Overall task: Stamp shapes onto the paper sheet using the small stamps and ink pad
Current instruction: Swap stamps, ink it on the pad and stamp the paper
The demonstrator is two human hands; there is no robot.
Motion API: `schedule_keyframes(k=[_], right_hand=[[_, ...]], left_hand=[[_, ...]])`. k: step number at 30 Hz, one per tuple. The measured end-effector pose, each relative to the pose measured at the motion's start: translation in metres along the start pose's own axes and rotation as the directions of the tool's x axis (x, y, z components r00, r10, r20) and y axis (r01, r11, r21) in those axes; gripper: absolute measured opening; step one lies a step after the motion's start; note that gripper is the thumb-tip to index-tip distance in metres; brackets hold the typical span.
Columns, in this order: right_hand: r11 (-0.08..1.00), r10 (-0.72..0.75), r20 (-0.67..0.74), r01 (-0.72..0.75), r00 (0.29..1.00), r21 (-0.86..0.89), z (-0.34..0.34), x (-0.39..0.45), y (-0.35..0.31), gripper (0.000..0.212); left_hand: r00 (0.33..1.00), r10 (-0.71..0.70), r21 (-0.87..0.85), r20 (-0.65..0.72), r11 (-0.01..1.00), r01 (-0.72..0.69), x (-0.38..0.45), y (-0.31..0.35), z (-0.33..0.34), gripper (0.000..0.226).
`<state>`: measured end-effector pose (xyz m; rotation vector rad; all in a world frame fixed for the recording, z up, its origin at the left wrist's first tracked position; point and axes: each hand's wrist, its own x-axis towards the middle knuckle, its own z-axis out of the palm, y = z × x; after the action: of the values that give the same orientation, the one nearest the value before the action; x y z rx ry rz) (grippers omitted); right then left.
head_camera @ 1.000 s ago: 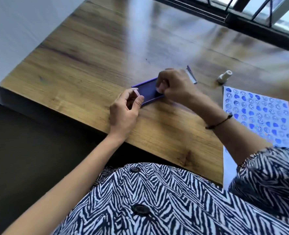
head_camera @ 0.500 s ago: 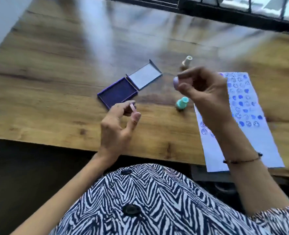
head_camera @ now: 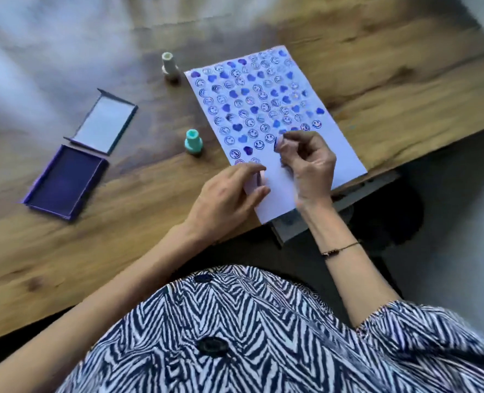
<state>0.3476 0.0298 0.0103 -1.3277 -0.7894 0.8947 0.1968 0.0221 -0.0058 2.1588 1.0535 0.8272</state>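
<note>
Nearest the camera: black-and-white zebra-striped shirt (head_camera: 249, 336) with dark buttons, both forearms reaching out over the wooden table (head_camera: 121, 236). Left hand (head_camera: 226, 197) rests at the near edge of the white paper sheet (head_camera: 280, 194), thumb and forefinger pinching a small pale pink stamp (head_camera: 261, 177) held against the blank lower part of the sheet. Right hand (head_camera: 309, 165) sits over the sheet just beyond, fingertips closed on a small lilac stamp (head_camera: 277, 143) with an inked face — whether that face touches the paper cannot be told. Thin dark bracelet (head_camera: 340, 249) on the right wrist. The sheet's near corner overhangs the table edge; its far portion is filled with blue smileys and hearts. Left of the sheet, a teal stamp (head_camera: 193, 141) stands upright. Further left — open purple ink pad (head_camera: 65, 181), lid (head_camera: 101, 121) folded back. Farthest, a cream stamp (head_camera: 169, 65) upright beside the sheet's far corner.
</note>
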Motion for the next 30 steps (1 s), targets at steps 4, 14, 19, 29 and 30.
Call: schedule_keyframes(k=[4,14,19,29,30], right_hand=[[0.999,0.042,-0.013,-0.042,0.999,-0.017,0.011,0.001,-0.003,0.022],[0.491,-0.088,0.505,0.479,0.859,-0.728,0.007,0.026,-0.015,0.007],[0.381,-0.081,0.577,0.560,0.813,-0.736,0.011,0.028,-0.017,0.007],[0.263,-0.047,0.623,0.611,0.781,-0.747,0.018,0.028,-0.016,0.009],[0.258,-0.036,0.625,0.611,0.780,-0.748,0.018,0.028,-0.016,0.009]], left_hand=[[1.000,-0.007,0.084,-0.001,0.996,0.008,0.003,-0.006,0.000,0.040],[1.000,0.013,0.091,-0.024,0.996,-0.011,0.006,-0.005,0.000,0.033],[1.000,0.001,0.074,-0.012,0.997,0.000,0.006,-0.004,-0.001,0.034],[0.999,-0.027,0.083,-0.021,0.996,0.029,0.006,-0.003,-0.002,0.038],[0.999,-0.036,0.080,-0.020,0.996,0.038,0.005,-0.003,-0.002,0.038]])
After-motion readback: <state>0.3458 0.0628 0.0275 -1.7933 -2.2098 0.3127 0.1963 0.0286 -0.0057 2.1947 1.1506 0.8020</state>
